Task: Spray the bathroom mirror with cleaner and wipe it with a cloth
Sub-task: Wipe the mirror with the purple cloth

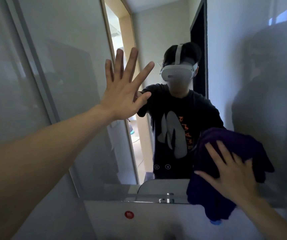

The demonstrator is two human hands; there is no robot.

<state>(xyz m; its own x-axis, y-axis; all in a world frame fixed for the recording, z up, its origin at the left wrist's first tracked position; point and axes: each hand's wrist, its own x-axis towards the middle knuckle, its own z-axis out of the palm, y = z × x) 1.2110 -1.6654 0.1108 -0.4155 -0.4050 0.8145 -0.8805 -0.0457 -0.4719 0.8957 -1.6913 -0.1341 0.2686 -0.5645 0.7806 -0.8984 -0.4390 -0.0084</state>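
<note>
Under my right hand (231, 174) is the dark purple cloth (208, 193), with my straight, spread fingers pressing it flat on the big rectangular bathroom mirror (156, 32), low down. My left hand (121, 96) is open too, fingers fanned against the glass up and to the left. The white sink (104, 222) is below my fingertips, can't really see inside it.

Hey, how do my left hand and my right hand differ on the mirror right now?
The left hand is bare and empty; the right hand presses a dark purple cloth. The left hand sits high, at the left edge of the wall mirror; the right hand is low, near its bottom right corner. Both have spread, straight fingers.
</note>
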